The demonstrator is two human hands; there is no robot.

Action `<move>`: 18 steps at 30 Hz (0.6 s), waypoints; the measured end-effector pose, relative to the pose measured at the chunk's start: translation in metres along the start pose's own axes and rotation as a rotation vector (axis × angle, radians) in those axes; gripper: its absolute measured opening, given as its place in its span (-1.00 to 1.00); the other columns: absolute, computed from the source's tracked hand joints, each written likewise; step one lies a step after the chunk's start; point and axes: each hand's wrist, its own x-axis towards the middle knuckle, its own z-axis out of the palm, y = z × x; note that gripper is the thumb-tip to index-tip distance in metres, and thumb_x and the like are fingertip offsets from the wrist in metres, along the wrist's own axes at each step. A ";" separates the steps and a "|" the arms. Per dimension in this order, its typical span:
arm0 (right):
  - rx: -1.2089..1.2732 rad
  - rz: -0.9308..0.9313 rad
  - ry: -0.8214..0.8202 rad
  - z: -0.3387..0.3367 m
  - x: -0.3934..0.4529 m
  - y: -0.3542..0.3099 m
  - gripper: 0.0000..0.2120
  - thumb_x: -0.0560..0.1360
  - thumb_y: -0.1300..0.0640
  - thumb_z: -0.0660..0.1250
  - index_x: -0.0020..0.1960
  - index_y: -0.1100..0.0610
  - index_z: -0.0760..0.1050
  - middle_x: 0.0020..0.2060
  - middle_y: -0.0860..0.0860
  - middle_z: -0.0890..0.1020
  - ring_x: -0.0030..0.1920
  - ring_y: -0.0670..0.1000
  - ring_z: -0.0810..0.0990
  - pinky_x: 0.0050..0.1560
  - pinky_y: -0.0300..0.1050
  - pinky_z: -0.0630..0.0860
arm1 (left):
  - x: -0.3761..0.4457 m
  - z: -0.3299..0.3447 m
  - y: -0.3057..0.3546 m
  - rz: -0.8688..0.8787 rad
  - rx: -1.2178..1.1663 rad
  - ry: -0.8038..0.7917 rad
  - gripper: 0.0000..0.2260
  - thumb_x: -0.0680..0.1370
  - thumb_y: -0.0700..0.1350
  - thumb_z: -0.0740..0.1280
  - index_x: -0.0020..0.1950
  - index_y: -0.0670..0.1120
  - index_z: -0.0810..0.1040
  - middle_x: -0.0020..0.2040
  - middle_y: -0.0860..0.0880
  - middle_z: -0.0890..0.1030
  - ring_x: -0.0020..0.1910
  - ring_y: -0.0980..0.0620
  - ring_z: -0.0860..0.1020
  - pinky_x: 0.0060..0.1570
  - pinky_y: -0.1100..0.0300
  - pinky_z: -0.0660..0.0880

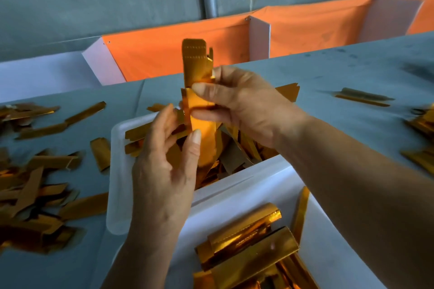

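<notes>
Gold strip [196, 65]: folded foil card, held upright above the white tray [117, 171], just toward 12 o'clock from frame centre.
Right hand [242, 105]: comes in from 4 o'clock; thumb and fingers pinch the strip's middle.
Left hand [164, 159]: comes in from 6 o'clock; thumb and curled fingers clamp the strip's lower end.
Tray: under both hands, heaped with gold offcuts.
White box [328, 241]: 5 o'clock, holds folded gold pieces [246, 248].
Loose strips [35, 183]: piled on the table [328, 73] at 8 to 9 o'clock; more [361, 98] at 3 o'clock.
Orange cloth [176, 54]: behind the table, 12 o'clock.
</notes>
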 end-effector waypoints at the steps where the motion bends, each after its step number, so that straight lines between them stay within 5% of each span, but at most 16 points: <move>1: 0.107 0.055 -0.022 0.000 -0.008 0.002 -0.97 0.54 0.31 0.28 -0.08 0.23 0.46 -0.14 0.15 0.60 -0.12 0.01 0.64 -0.11 -0.21 0.63 | -0.001 -0.001 0.002 0.009 -0.064 -0.020 -0.54 0.54 0.11 0.28 0.42 0.05 0.35 0.26 0.16 0.54 0.24 0.23 0.49 0.18 0.25 0.46; 5: 0.345 0.179 -0.070 -0.005 -0.032 0.012 -0.83 0.55 0.37 0.18 0.08 0.35 0.49 -0.06 0.18 0.66 -0.05 0.05 0.66 0.04 -0.15 0.61 | -0.001 -0.003 0.002 0.019 -0.138 -0.039 -0.64 0.50 0.01 0.35 0.29 0.04 0.50 0.07 0.19 0.63 0.07 0.26 0.58 -0.07 0.45 0.49; 11: 0.196 0.249 0.000 -0.023 -0.048 0.011 -0.76 0.56 0.35 0.20 0.17 0.26 0.54 0.06 0.16 0.67 0.08 0.09 0.65 -0.09 -0.19 0.62 | -0.003 -0.004 0.003 -0.081 -0.173 -0.228 -0.71 0.42 0.10 0.31 0.11 0.39 0.51 0.01 0.28 0.63 0.03 0.27 0.59 -0.04 0.20 0.52; 18: 0.215 0.327 0.188 -0.032 -0.049 0.015 -0.86 0.52 0.27 0.28 0.06 0.20 0.55 -0.16 0.11 0.71 -0.24 0.00 0.69 -0.35 -0.26 0.59 | -0.003 -0.005 -0.001 -0.225 -0.233 -0.317 -0.68 0.39 0.21 0.27 0.03 0.11 0.61 -0.15 0.10 0.65 -0.15 0.12 0.63 -0.29 0.33 0.53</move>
